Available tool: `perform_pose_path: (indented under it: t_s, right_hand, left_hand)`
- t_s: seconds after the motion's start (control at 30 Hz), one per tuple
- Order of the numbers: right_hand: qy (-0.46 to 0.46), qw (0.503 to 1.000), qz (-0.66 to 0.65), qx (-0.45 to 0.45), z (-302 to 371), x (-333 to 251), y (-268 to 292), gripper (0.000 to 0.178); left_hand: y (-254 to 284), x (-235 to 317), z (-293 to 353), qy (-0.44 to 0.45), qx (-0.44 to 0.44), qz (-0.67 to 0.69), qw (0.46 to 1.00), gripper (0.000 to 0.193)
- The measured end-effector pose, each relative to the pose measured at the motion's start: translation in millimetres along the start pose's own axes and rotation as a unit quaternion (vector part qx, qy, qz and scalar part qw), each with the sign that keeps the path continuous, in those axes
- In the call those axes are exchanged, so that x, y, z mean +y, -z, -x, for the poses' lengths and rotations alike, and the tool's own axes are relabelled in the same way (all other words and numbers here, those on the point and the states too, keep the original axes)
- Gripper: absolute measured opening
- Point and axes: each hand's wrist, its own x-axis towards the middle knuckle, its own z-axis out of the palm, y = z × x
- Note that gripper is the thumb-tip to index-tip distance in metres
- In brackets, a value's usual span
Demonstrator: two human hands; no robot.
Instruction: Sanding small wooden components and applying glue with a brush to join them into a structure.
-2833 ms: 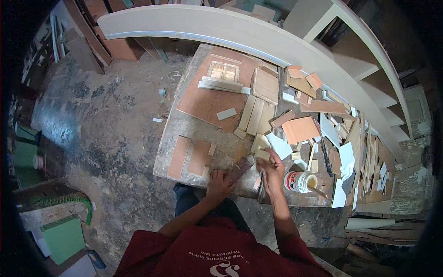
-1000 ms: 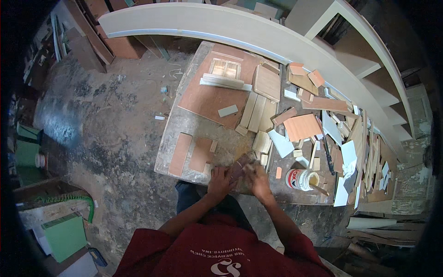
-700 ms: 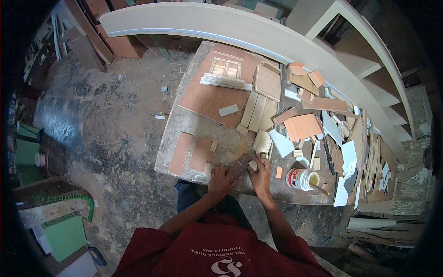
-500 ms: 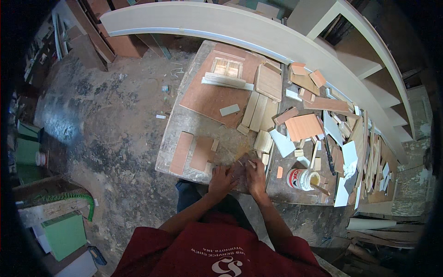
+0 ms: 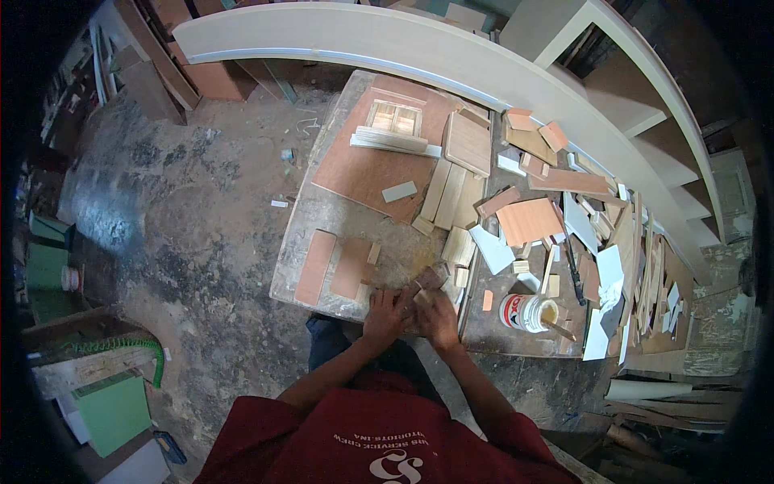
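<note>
With the fingers of the left hand (image 5: 385, 321) curled tightly over the near end of the brown block (image 5: 430, 277), left of the white jar (image 5: 522, 313), hid that end. Bent the right hand (image 5: 436, 321) in beside it, nearer the jar, with fingers blurred; could not tell whether clenched on the small pale piece (image 5: 422, 298), mostly covered there. Saw wood blocks (image 5: 459, 247) farther off, up-left of the jar.

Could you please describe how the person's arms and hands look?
Both shirt sleeves are short and dark red, leaving the forearms bare. The left hand and right hand are ungloved, and no watch shows at either wrist.
</note>
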Motion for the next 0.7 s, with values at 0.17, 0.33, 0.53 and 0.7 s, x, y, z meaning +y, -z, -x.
perform_pose_path:
  t_s: [0.17,0.33,0.53,0.7]
  right_hand:
    - [-0.137,0.988,-0.019,-0.068,-11,-3,11,0.029]
    - [-0.012,0.998,-0.030,-0.045,0,15,-2,0.032]
    - [-0.134,0.973,-0.094,-0.163,6,22,-13,0.020]
    - [-0.059,0.998,0.008,-0.019,-17,7,7,0.025]
  left_hand:
    - [-6,-3,2,-0.017,0.037,0.003,0.999,0.069]
    - [-7,-2,1,0.000,0.006,0.013,1.000,0.069]
    - [-11,-4,1,-0.015,0.010,0.004,1.000,0.069]
    - [2,0,2,0.001,0.022,0.003,1.000,0.071]
